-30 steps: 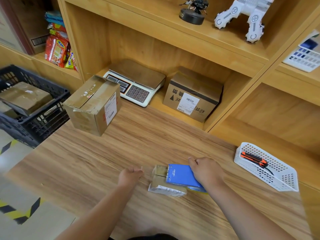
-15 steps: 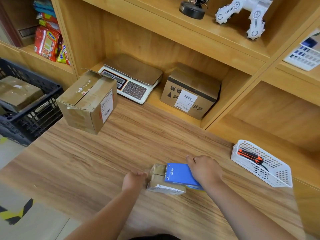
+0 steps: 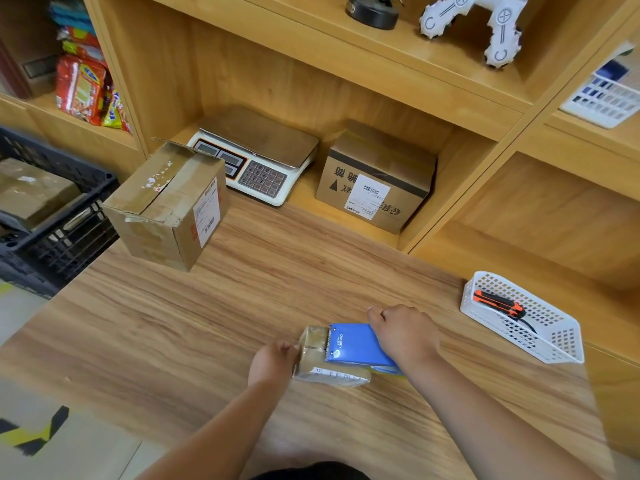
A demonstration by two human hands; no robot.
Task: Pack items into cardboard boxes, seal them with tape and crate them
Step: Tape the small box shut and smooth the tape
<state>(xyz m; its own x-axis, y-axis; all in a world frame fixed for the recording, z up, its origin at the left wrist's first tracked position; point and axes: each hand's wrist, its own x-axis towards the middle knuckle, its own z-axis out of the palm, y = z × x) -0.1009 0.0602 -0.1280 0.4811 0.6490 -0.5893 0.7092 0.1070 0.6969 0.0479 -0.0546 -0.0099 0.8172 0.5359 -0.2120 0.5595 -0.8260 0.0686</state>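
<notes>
Blue tape dispenser [image 3: 356, 344] lies on small box [image 3: 329, 374], under right hand [image 3: 407, 336] fingers [image 3: 375, 315].

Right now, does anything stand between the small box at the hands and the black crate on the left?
Yes, partly: the large cardboard box stands at the table's left edge, beside the black crate, close to the straight path from the small box. The table between them shows nothing else.

My right hand [image 3: 405, 336] covers the rear of the blue tape dispenser [image 3: 349, 344]. On my left hand [image 3: 273, 362] the fingertips vanish behind the taped packet [image 3: 325, 374]. The black crate [image 3: 76, 230] runs off the left edge; I find the shipping label [image 3: 207, 211] too small to read.
</notes>
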